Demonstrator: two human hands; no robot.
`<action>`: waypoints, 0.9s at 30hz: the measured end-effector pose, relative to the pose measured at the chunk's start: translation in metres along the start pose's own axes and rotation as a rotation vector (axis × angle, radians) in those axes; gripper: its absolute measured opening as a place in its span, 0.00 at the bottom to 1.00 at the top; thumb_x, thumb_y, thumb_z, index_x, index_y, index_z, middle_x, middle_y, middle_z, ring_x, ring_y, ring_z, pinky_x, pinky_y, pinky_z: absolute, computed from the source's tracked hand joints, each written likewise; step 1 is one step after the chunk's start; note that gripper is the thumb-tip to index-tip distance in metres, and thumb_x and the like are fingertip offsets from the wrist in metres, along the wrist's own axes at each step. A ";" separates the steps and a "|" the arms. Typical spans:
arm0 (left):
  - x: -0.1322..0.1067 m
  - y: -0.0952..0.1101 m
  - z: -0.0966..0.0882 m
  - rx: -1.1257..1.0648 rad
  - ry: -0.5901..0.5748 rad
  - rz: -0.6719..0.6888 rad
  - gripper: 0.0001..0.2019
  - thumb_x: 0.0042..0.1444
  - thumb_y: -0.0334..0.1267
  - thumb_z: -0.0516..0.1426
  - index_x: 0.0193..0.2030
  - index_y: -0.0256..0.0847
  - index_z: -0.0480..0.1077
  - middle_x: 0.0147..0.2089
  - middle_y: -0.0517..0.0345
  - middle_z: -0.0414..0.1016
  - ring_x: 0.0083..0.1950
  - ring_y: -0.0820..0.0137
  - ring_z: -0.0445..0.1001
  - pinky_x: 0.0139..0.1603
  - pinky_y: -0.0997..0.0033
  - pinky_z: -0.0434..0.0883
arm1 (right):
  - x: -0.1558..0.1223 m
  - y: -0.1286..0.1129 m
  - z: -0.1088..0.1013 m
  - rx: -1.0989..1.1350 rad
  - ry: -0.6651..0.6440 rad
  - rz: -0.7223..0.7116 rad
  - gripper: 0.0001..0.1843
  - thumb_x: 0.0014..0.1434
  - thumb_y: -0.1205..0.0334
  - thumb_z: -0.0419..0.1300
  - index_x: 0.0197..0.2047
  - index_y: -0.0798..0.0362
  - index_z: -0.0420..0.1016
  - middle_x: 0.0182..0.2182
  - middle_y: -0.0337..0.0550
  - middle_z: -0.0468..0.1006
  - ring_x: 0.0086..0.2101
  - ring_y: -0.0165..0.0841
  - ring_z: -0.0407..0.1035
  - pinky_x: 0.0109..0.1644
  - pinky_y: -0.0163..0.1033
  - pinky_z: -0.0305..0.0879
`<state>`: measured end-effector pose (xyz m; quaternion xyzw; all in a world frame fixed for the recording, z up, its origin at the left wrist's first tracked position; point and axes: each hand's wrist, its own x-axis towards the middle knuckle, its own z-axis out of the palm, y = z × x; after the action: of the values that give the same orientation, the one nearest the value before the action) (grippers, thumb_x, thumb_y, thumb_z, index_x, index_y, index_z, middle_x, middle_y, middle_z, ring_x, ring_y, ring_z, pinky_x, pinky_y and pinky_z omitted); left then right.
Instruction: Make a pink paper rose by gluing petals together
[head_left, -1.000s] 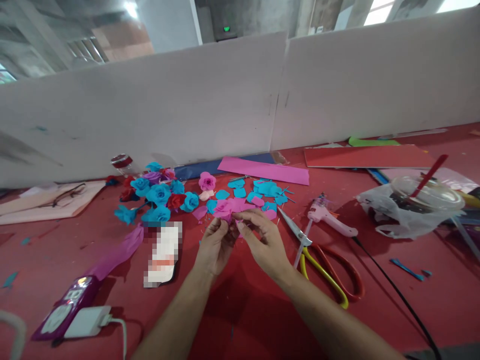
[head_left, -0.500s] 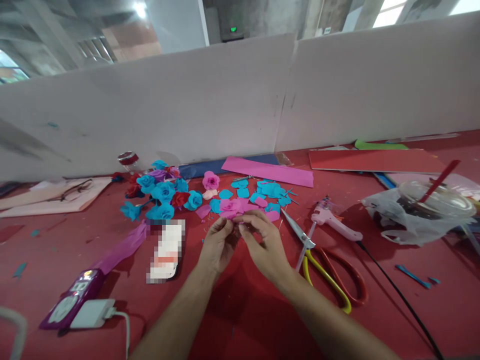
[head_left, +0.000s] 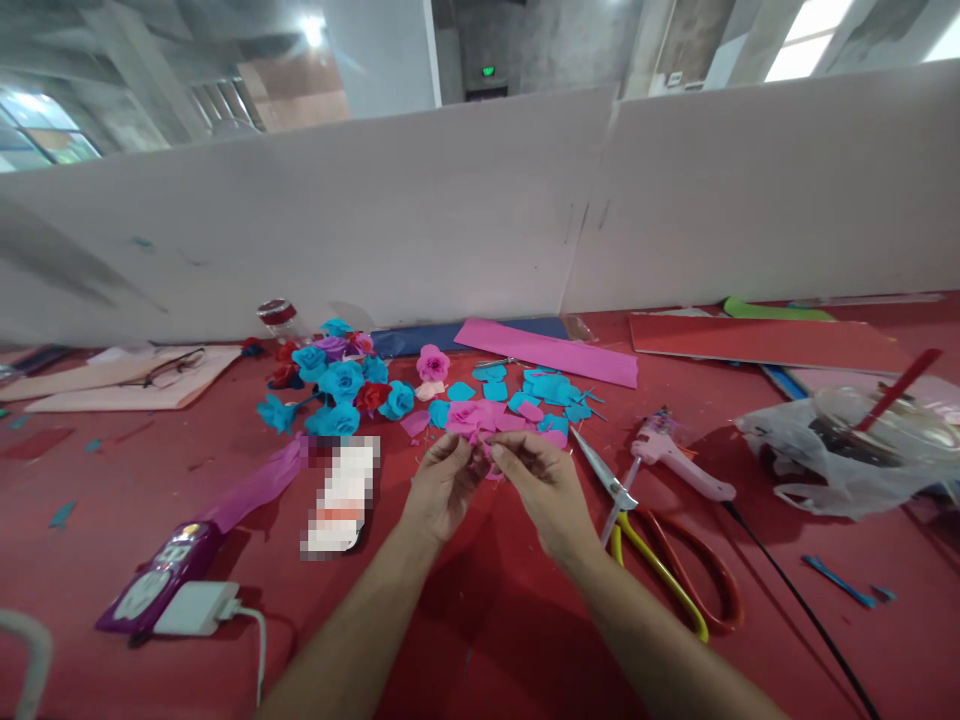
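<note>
My left hand (head_left: 442,490) and my right hand (head_left: 546,492) meet over the middle of the red table. Their thumbs and fingertips are closed on a small piece of pink crepe paper (head_left: 484,447), partly hidden by the fingers. Just beyond the fingertips is a pink paper flower (head_left: 463,416); whether it joins the held piece I cannot tell. Loose pink petals (head_left: 531,411) and blue petals (head_left: 553,386) lie around it. A finished pink rose (head_left: 433,364) sits farther back. Close to my right hand lie large scissors (head_left: 621,494) with yellow and red handles.
Blue paper roses (head_left: 341,381) and red ones are heaped at left. Nearby lie a blurred-out white item (head_left: 345,495), a purple power strip (head_left: 161,580) and a white charger (head_left: 199,608). On the right are a pink glue gun (head_left: 679,462) with a black cord and a bagged cup (head_left: 840,440).
The whole view has shifted slightly, so things appear a little lower and to the right. My right hand's fingers have drawn slightly back from the flower; both hands keep pinching the pink paper.
</note>
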<state>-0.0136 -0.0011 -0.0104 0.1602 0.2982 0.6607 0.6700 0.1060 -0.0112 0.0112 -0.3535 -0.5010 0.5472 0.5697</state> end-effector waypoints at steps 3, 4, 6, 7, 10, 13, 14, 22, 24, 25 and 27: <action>-0.004 -0.001 0.004 0.061 -0.068 -0.003 0.10 0.38 0.31 0.68 0.30 0.40 0.74 0.31 0.61 0.77 0.32 0.75 0.74 0.37 0.73 0.71 | 0.002 0.003 0.000 0.072 0.004 0.032 0.04 0.52 0.62 0.63 0.32 0.51 0.74 0.29 0.37 0.76 0.31 0.29 0.69 0.38 0.36 0.66; -0.005 -0.001 0.005 0.087 -0.092 0.003 0.10 0.39 0.31 0.67 0.31 0.41 0.75 0.33 0.61 0.78 0.33 0.74 0.74 0.39 0.72 0.71 | 0.003 0.003 0.000 0.077 0.013 0.037 0.04 0.51 0.61 0.64 0.31 0.51 0.74 0.28 0.37 0.75 0.31 0.29 0.69 0.38 0.35 0.65; -0.005 -0.001 0.006 0.132 -0.120 0.027 0.09 0.40 0.31 0.66 0.32 0.41 0.76 0.34 0.60 0.78 0.35 0.73 0.74 0.40 0.70 0.71 | 0.003 0.005 0.000 0.074 0.033 0.040 0.05 0.51 0.61 0.64 0.31 0.52 0.73 0.28 0.37 0.74 0.30 0.29 0.68 0.37 0.35 0.65; -0.005 -0.001 0.006 0.155 -0.120 0.043 0.09 0.40 0.31 0.66 0.31 0.41 0.76 0.33 0.60 0.78 0.35 0.72 0.75 0.40 0.70 0.71 | 0.003 0.005 0.000 0.068 0.041 0.036 0.05 0.51 0.61 0.64 0.31 0.52 0.72 0.28 0.37 0.74 0.30 0.29 0.68 0.37 0.35 0.65; -0.002 -0.003 0.003 0.223 -0.094 0.083 0.07 0.38 0.32 0.67 0.29 0.41 0.77 0.29 0.59 0.78 0.33 0.71 0.75 0.39 0.69 0.71 | 0.004 0.006 0.000 -0.004 0.060 -0.002 0.07 0.51 0.60 0.63 0.33 0.51 0.71 0.28 0.37 0.73 0.30 0.29 0.67 0.36 0.36 0.64; -0.002 -0.005 0.001 0.246 -0.104 0.108 0.06 0.38 0.33 0.67 0.27 0.41 0.78 0.27 0.58 0.78 0.32 0.70 0.75 0.38 0.69 0.71 | 0.003 0.005 -0.001 -0.132 0.086 -0.053 0.07 0.51 0.61 0.63 0.33 0.52 0.70 0.27 0.37 0.72 0.29 0.30 0.66 0.35 0.36 0.63; -0.002 -0.005 0.001 0.249 -0.118 0.116 0.06 0.39 0.34 0.67 0.28 0.41 0.78 0.28 0.58 0.79 0.32 0.69 0.76 0.38 0.68 0.72 | 0.003 0.004 -0.002 -0.161 0.090 -0.065 0.07 0.51 0.62 0.63 0.33 0.52 0.70 0.27 0.37 0.71 0.29 0.30 0.66 0.34 0.36 0.63; -0.005 -0.002 0.006 0.291 -0.171 0.208 0.09 0.40 0.32 0.66 0.32 0.41 0.78 0.31 0.56 0.79 0.35 0.67 0.76 0.41 0.66 0.71 | 0.002 0.002 -0.001 -0.204 0.058 -0.087 0.06 0.51 0.59 0.63 0.30 0.53 0.72 0.24 0.36 0.69 0.27 0.29 0.62 0.33 0.36 0.60; -0.006 0.001 0.007 0.294 -0.177 0.241 0.10 0.39 0.32 0.66 0.32 0.42 0.78 0.31 0.57 0.79 0.35 0.68 0.75 0.40 0.68 0.70 | 0.001 0.003 -0.001 -0.210 0.047 -0.094 0.06 0.51 0.59 0.63 0.30 0.53 0.74 0.25 0.37 0.70 0.28 0.29 0.62 0.33 0.36 0.60; -0.006 0.001 0.007 0.295 -0.180 0.249 0.10 0.39 0.32 0.66 0.32 0.42 0.78 0.32 0.58 0.79 0.35 0.69 0.75 0.39 0.68 0.70 | 0.001 0.003 -0.001 -0.208 0.044 -0.092 0.06 0.52 0.59 0.63 0.30 0.53 0.74 0.25 0.37 0.71 0.28 0.29 0.62 0.33 0.36 0.60; -0.006 0.002 0.006 0.296 -0.185 0.248 0.10 0.39 0.32 0.66 0.32 0.43 0.78 0.31 0.58 0.79 0.35 0.70 0.75 0.38 0.70 0.70 | 0.001 0.004 -0.002 -0.202 0.042 -0.075 0.07 0.51 0.58 0.63 0.30 0.53 0.75 0.25 0.38 0.72 0.28 0.30 0.64 0.34 0.37 0.61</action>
<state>-0.0111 -0.0060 -0.0031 0.3525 0.3072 0.6694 0.5773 0.1070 -0.0092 0.0071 -0.4017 -0.5544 0.4646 0.5616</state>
